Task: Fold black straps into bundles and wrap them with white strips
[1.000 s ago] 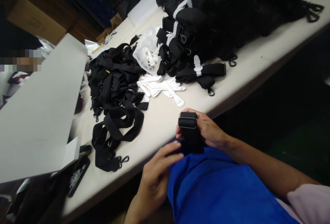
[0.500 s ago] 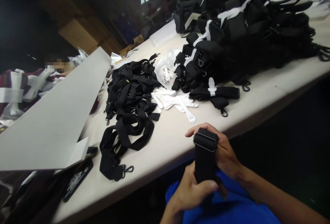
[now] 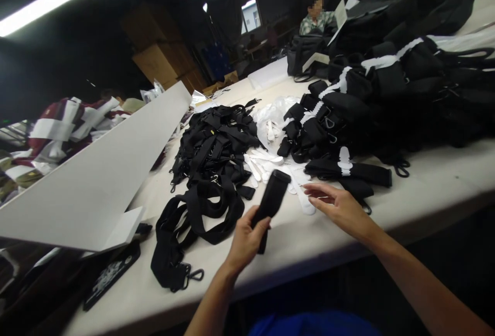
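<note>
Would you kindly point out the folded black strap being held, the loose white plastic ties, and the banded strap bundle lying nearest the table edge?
folded black strap point(image 3: 273, 196), head view, on its upper folded part.
white plastic ties point(image 3: 266, 159), head view, middle of the loose pile.
banded strap bundle point(image 3: 367, 172), head view, black webbing right of its white band.

A single head-worn view looks forward and down, close over the table point(image 3: 425, 196), facing along it.
</note>
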`<state>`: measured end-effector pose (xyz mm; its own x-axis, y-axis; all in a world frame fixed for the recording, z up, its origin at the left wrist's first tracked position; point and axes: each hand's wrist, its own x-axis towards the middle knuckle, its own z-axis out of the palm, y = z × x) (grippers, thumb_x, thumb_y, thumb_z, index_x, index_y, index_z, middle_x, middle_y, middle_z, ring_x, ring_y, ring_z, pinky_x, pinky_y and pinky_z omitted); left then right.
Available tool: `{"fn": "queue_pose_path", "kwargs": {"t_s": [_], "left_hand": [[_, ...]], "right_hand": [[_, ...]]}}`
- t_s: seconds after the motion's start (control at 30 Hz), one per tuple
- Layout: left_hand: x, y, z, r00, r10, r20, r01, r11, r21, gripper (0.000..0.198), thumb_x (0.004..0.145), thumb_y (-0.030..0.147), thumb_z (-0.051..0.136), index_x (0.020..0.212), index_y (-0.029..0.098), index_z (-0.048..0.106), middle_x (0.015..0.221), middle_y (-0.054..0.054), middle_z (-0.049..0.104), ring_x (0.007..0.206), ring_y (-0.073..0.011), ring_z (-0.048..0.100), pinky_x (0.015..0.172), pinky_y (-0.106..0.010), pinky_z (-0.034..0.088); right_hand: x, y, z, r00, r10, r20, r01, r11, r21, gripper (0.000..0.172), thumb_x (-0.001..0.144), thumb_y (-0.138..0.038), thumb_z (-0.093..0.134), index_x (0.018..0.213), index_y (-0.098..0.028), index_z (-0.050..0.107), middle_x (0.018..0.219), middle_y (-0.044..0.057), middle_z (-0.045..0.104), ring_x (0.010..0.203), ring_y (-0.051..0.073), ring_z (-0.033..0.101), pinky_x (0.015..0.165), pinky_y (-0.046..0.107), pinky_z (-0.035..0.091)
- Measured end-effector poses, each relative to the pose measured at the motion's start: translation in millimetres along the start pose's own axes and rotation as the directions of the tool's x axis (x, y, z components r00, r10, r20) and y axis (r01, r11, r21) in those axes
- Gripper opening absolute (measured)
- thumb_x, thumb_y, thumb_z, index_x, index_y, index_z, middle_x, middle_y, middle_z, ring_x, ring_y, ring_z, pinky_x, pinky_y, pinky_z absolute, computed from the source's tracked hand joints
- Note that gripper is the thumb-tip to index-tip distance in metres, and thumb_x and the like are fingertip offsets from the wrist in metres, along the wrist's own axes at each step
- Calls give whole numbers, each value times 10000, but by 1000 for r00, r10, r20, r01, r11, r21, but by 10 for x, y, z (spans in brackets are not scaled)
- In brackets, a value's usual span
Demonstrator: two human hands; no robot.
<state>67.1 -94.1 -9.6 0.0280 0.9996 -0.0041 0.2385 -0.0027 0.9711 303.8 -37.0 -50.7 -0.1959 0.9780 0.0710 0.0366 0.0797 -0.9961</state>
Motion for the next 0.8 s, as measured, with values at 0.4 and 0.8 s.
{"fn": "queue_pose_path", "kwargs": {"t_s": [0.4,0.8], "left_hand": [[1171,-385,-1039,945,-10,-327,-177,825,-537,448,787,443,747,1111,167,606,764,-40,639,663,-136,610,595,-221,517],[1114,-305,-1040,953,-76,-293,-124,783,-609,398,810,386,742,1103,143,626,777,-70,657,614,-139,601,519,-199,501]], "right_hand": [[1441,-270,951,960,-182,214,276,752,-598,208,897,-240,563,1064,-212,684,1015,28,690,885,154,635,815,266,484],[1727,61,1485,970,-21,242,227,436,-871,521,730,-559,730,1115,-221,636,1120,81,574,980,276,598,721,322,402]]}}
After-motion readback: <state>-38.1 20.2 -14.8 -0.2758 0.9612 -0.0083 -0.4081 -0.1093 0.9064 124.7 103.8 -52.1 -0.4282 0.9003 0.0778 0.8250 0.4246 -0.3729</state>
